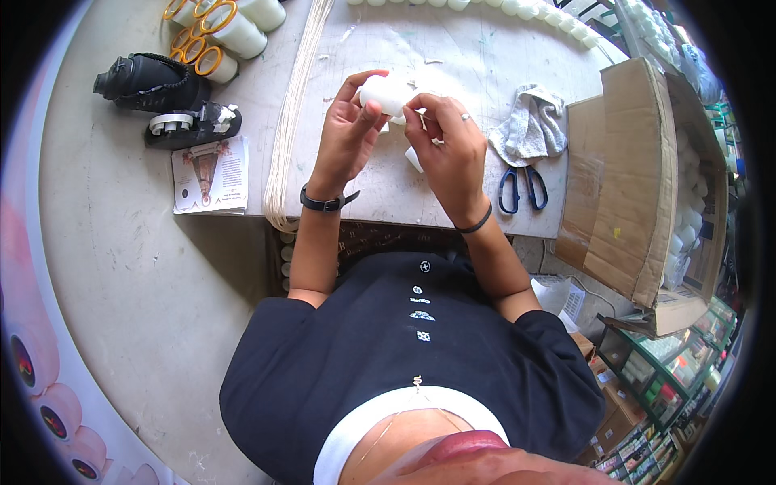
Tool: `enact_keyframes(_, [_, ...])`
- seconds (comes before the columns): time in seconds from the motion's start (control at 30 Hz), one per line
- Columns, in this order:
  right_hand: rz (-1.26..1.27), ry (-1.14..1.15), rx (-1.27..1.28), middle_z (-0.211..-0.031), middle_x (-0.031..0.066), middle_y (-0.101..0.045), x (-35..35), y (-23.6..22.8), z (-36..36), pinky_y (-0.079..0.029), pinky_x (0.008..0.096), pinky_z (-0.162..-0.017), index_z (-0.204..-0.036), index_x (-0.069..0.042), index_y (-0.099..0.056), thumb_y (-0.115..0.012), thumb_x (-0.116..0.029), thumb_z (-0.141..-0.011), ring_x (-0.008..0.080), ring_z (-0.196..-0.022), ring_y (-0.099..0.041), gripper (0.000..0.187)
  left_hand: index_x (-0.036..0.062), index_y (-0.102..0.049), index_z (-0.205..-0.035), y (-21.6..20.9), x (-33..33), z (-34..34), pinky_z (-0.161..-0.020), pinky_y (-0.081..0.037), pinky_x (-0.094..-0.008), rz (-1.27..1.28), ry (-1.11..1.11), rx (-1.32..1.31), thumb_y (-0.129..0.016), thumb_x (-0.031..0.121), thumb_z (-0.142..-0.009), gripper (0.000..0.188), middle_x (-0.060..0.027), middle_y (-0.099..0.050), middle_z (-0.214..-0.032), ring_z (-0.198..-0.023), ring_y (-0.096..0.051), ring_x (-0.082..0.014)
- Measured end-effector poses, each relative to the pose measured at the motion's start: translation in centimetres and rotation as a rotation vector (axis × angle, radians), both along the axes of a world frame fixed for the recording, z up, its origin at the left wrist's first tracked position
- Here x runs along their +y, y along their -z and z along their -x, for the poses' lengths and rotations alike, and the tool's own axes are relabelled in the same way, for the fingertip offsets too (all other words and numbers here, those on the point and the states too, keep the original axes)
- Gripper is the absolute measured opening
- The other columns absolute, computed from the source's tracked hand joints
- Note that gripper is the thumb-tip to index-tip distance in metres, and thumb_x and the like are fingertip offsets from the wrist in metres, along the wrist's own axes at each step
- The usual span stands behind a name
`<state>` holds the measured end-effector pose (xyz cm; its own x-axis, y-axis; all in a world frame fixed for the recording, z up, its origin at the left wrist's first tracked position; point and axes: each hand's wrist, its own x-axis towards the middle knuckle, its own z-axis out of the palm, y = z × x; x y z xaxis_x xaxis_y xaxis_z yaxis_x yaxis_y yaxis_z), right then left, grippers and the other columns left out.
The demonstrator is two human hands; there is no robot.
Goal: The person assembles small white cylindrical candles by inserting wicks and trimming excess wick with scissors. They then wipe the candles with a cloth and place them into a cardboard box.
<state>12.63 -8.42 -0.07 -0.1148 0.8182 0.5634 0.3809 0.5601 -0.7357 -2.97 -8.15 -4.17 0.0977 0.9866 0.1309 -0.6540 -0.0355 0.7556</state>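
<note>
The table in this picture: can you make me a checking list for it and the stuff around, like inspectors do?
Surface: pale table, white bits on it.
Things in hand: white cylinder.
Clutter: grey cloth, blue scissor handles, bundle of cream strands.
Hands: left hand has its fingers around the cylinder; right hand has its fingers pinched by the cylinder's right side, grip too small to tell.
Cables: none plain enough to tell.
Surroundings: open cardboard box on the right, white objects inside.

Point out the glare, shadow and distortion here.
Head view: glare bleaches the area right of the white candle; head view: shadow darkens the area below the printed leaflets; head view: the left edge of the table bows, and black vignetting darkens the corners.
</note>
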Motion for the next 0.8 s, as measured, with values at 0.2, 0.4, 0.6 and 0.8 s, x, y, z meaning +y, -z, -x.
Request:
enact_keyframes(0.2, [0.130, -0.066, 0.020, -0.091, 0.0132, -0.056, 0.1, 0.5, 0.4, -0.048, 0.0352, -0.062, -0.100, 0.002, -0.060, -0.066, 0.001, -0.086, 0.0210, -0.068, -0.055, 0.016, 0.0028, -0.045, -0.140, 1.3, -0.3, 1.3, -0.102, -0.048, -0.0307, 0.043, -0.078, 0.132, -0.072, 0.034, -0.091, 0.063, -0.0064, -0.063, -0.119, -0.112, -0.060, -0.0143])
enact_keyframes(0.4, [0.249, -0.063, 0.107, -0.096, 0.0140, -0.053, -0.4, 2.9, 0.7, -0.048, 0.0295, -0.059, -0.098, 0.005, -0.056, -0.063, 0.002, -0.089, 0.0167, -0.066, -0.055, 0.012, 0.0022, -0.045, -0.139, 2.2, -1.1, 1.1, -0.102, -0.049, -0.0310, 0.097, -0.105, 0.129, -0.072, 0.030, -0.091, 0.061, -0.0079, -0.064, -0.120, -0.114, -0.060, -0.0156])
enact_keyframes(0.6, [0.226, -0.061, 0.094, -0.092, 0.0138, -0.058, -0.6, 3.5, 1.2, -0.051, 0.0308, -0.062, -0.098, 0.003, -0.059, -0.066, 0.000, -0.089, 0.0210, -0.070, -0.061, 0.011, 0.0024, -0.046, -0.140, 2.6, -1.7, 1.0, -0.100, -0.048, -0.0300, 0.102, -0.123, 0.189, -0.075, 0.026, -0.089, 0.063, -0.0078, -0.065, -0.120, -0.111, -0.061, -0.0144])
enact_keyframes(0.8, [0.148, -0.049, 0.028, -0.094, 0.0147, -0.066, -0.8, 4.1, 0.7, -0.053, 0.0374, -0.071, -0.103, 0.000, -0.063, -0.069, -0.001, -0.087, 0.0287, -0.083, -0.066, 0.017, 0.0020, -0.049, -0.138, 3.5, -2.1, 1.2, -0.098, -0.048, -0.0283, 0.161, -0.143, 0.232, -0.077, 0.025, -0.088, 0.062, -0.0074, -0.065, -0.120, -0.110, -0.061, -0.0129])
